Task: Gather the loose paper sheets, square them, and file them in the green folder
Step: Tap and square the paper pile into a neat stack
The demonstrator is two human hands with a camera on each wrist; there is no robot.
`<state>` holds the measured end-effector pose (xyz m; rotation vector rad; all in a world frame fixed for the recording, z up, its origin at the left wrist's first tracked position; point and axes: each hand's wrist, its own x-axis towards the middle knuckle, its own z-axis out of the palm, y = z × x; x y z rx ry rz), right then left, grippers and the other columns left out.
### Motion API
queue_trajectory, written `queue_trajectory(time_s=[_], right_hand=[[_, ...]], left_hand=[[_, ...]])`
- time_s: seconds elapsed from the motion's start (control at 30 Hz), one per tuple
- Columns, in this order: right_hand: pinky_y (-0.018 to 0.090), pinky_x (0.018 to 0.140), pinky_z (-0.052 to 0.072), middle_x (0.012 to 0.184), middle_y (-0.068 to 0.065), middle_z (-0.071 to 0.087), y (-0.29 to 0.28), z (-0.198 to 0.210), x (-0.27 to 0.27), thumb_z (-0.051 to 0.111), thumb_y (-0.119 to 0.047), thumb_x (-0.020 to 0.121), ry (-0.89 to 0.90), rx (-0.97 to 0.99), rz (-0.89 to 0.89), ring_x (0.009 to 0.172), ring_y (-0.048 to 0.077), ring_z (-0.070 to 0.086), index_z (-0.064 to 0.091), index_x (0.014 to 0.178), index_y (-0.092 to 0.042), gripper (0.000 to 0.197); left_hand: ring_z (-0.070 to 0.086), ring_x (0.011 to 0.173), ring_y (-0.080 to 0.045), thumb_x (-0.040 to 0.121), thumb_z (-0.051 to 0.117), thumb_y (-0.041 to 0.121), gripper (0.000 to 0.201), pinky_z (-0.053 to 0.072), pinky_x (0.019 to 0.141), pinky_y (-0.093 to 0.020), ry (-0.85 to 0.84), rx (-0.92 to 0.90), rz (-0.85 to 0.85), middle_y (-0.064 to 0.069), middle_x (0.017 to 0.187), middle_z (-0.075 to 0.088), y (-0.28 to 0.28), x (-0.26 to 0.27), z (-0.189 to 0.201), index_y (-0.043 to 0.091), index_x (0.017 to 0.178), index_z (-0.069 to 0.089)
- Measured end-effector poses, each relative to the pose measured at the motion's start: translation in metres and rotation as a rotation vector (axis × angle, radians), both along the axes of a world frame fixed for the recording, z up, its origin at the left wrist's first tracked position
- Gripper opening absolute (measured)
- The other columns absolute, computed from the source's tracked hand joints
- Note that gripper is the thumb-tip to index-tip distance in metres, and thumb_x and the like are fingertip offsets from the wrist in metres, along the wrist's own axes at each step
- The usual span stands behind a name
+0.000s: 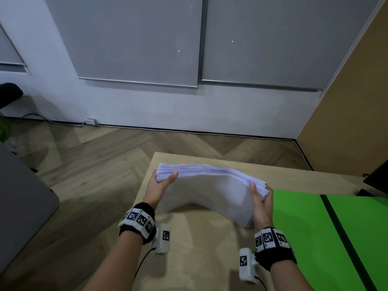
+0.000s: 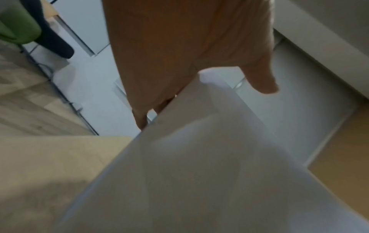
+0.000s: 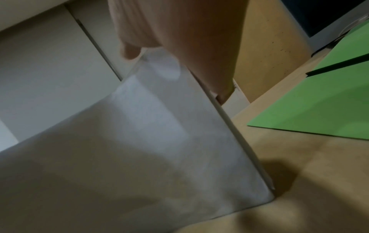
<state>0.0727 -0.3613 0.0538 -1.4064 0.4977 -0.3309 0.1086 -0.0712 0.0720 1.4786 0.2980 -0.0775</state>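
Pale wooden tabletop (image 1: 210,259), with a stack of paper sheets (image 1: 210,192) held up on edge above it.

From the head camera, the left hand (image 1: 157,187) and right hand (image 1: 262,204) each pinch an upper corner of the sagging stack; the open green folder (image 1: 315,227) lies flat to the right. Left wrist camera: thumb (image 2: 261,78) over the sheets (image 2: 199,157), fingers behind. Right wrist camera: the hand (image 3: 179,39) grips the sheets' (image 3: 139,141) edge, folder (image 3: 319,97) nearby.

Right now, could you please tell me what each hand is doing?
Left hand: grips the left end of the paper stack.
Right hand: grips the stack's right end.
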Motion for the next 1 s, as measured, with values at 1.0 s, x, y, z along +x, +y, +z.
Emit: queue_trajectory(time_s=[1.0], right_hand=[[0.031, 0.091, 0.048, 0.115, -0.01, 0.063, -0.008, -0.005, -0.003, 0.078, -0.029, 0.074, 0.045, -0.157, 0.186, 0.105, 0.011, 0.059, 0.063, 0.112, -0.027, 0.041]], left_hand=[[0.038, 0.062, -0.018, 0.047, 0.046, 0.006, 0.011, 0.031, 0.055, -0.027, 0.052, 0.112, 0.174, -0.001, 0.062, 0.046, -0.016, -0.016, 0.011, 0.012, 0.057, 0.047]])
